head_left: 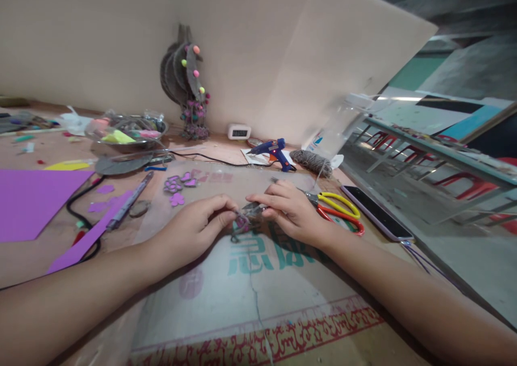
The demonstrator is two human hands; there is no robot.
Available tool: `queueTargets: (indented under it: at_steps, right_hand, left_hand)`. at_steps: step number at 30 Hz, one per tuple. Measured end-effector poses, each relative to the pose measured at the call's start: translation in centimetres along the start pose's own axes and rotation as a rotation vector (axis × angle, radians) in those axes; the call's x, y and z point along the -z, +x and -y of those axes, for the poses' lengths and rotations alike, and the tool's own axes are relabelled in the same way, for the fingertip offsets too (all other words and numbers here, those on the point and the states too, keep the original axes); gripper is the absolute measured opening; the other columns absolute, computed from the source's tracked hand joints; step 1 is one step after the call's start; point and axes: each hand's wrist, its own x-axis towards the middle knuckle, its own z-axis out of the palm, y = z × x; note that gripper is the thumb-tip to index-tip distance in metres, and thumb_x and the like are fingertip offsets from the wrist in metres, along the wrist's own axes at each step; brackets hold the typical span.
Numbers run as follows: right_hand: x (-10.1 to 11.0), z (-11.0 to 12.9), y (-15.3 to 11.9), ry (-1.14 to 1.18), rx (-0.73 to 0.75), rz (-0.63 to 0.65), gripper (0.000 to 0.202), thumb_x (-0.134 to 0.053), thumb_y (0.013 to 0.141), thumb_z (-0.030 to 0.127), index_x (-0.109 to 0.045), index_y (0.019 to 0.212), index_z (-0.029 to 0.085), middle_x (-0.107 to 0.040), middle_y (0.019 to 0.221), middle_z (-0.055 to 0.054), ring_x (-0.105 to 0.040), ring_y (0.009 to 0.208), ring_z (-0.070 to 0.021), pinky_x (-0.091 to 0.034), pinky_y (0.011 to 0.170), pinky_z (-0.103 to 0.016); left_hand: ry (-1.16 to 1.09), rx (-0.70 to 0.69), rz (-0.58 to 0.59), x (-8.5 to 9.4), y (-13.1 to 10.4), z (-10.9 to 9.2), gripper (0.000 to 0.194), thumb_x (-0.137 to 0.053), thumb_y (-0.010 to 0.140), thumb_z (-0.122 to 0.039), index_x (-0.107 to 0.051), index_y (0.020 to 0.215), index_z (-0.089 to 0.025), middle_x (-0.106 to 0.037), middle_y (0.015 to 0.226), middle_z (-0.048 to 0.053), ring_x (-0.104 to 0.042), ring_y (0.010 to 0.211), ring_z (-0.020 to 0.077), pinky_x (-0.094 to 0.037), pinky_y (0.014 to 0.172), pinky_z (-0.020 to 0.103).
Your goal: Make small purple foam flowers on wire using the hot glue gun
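My left hand (205,223) is closed in a pinch on a small purple piece edged with grey cord (241,223), held low over the printed plastic sheet (194,323). A loose end of cord curls beneath the piece. My right hand (288,212) faces it from the right, thumb and fingers closed around a small grey, pointed item (254,209) too blurred to name. Just behind the right hand lie scissors (341,207) with one yellow and one red handle, their blades partly hidden. Beyond the left hand are cord-edged purple shapes (173,184) and a plain purple flower cutout (176,199).
A blue hot glue gun (277,153), a roll of grey cord (311,162) and a small white digital clock (239,132) stand at the back. Purple sheet (36,204), a marker (130,201) and a bowl of supplies (127,131) are leftward. A phone (377,212) lies by the right edge.
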Motion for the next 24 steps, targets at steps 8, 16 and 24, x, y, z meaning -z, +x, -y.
queueTargets:
  at_steps: [8,16,24]
  right_hand:
    - [-0.05,0.28,0.13,0.007,-0.015,0.001,0.035,-0.036,0.094,0.031,-0.057,0.118,0.016,-0.053,0.081,-0.006,-0.047,0.077,-0.0175,-0.038,0.070,-0.031]
    - [-0.15,0.20,-0.04,0.023,-0.009,-0.005,0.034,-0.038,0.093,0.030,-0.056,0.119,0.016,-0.053,0.082,-0.006,-0.046,0.078,-0.0176,-0.039,0.072,-0.032]
    - [-0.07,0.46,0.02,0.034,-0.003,-0.005,0.036,-0.037,0.094,0.032,-0.056,0.119,0.016,-0.053,0.081,-0.006,-0.044,0.075,-0.0176,-0.038,0.070,-0.032]
  left_hand:
    - [-0.013,-0.007,0.011,0.03,0.00,0.14,0.019,-0.041,0.088,-0.029,-0.057,0.084,-0.021,-0.061,0.074,-0.001,-0.055,0.069,0.0159,-0.040,0.065,0.025]
    - [-0.001,-0.004,0.018,0.06,0.04,0.08,0.018,-0.041,0.089,-0.029,-0.056,0.083,-0.021,-0.060,0.075,-0.002,-0.055,0.070,0.0143,-0.040,0.065,0.024]
    - [-0.005,-0.013,0.027,0.05,-0.03,0.01,0.017,-0.042,0.089,-0.027,-0.056,0.082,-0.021,-0.061,0.075,-0.002,-0.055,0.071,0.0145,-0.040,0.066,0.024]
